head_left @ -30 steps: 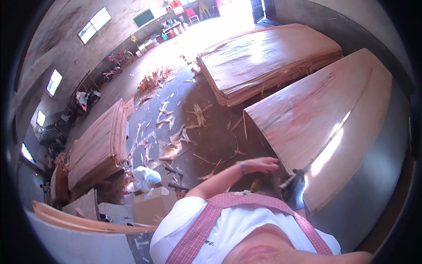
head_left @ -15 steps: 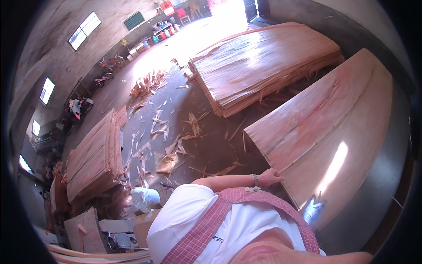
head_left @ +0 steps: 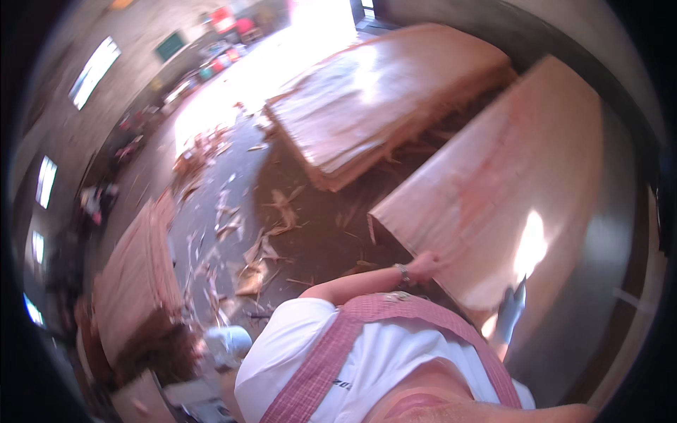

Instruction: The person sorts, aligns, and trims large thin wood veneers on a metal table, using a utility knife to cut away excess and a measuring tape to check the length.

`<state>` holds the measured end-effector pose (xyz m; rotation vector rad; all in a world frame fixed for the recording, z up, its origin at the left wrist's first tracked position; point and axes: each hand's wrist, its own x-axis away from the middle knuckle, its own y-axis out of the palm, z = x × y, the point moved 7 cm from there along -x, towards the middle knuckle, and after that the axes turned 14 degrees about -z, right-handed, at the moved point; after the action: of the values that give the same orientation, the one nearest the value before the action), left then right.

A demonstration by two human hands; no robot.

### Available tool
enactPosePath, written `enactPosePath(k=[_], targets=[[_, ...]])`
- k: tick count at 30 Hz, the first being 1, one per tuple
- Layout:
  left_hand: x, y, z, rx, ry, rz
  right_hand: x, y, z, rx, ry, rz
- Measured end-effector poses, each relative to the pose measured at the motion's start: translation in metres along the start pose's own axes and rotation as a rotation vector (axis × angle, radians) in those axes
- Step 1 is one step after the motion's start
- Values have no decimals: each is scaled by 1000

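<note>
A large thin sheet of wood veneer, pinkish with a reddish streak, lies in front of me to the right. My left hand, bare with a watch or bracelet at the wrist, is closed on the sheet's near left edge. Farther right, my right hand wears a pale blue-grey glove. It stands edge-on over the near part of the sheet, its fingers stretched away from me; blur hides whether they touch the wood. A bright patch of light falls on the sheet just beyond the glove.
A thick stack of veneer sheets stands beyond, with ragged edges. Another veneer stack is at the left. Wood scraps litter the floor between them. A whitish bucket-like container sits by my left side. A wall runs along the right.
The view has shifted and blurred. My right hand has turned from lying spread on the sheet to edge-on. My left hand stays at the sheet's edge.
</note>
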<state>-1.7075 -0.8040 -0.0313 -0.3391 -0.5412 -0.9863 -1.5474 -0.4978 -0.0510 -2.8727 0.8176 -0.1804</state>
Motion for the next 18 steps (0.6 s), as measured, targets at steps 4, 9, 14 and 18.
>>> enactPosePath(k=[4,9,14,18], targets=[[2,-11,-21,120,-17,28,-17,52,-26,-100,-61,-48],[-32,-37,-46,58,109,20,-56,143,-74,-341,1,-167],[-60,-35,-73,-355,139,-225,-127,234,-61,-322,-132,-285],[-30,-40,-62,-257,107,-317,-151,323,-92,-212,25,-473]])
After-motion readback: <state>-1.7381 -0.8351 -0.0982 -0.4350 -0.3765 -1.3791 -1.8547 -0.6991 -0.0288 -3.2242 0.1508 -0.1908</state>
